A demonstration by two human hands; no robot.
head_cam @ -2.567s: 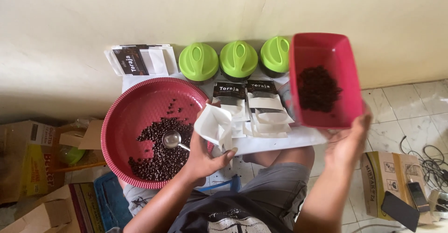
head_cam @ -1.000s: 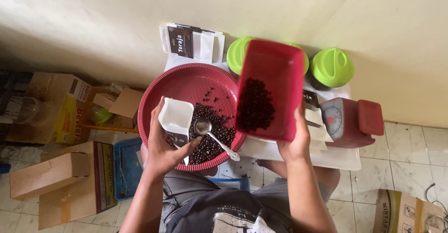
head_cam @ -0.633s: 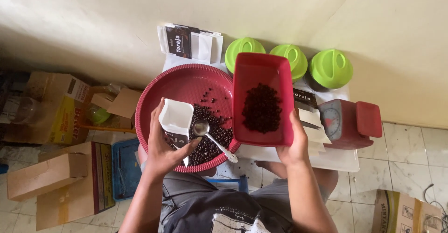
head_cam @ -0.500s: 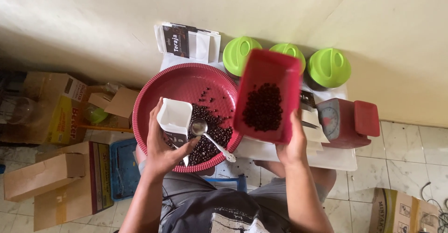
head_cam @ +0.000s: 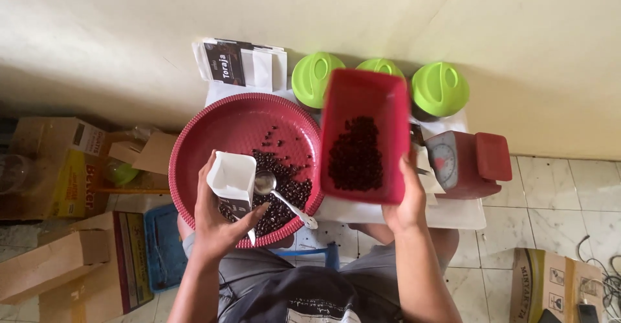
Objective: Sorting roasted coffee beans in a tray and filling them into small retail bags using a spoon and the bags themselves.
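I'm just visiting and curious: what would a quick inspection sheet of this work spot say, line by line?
Surface: small white table, crowded, set against a cream wall.
Job's things: round red basin with dark beans and a metal spoon; red rectangular tray holding a heap of beans; open white pouch.
Clutter: stack of printed pouches, three green lids, red kitchen scale.
Hands: left hand holds the pouch over the basin; right hand holds the tray by its near edge.
Cables: a few on the tiled floor at the far right.
Surroundings: cardboard boxes on the left, another box at the lower right.
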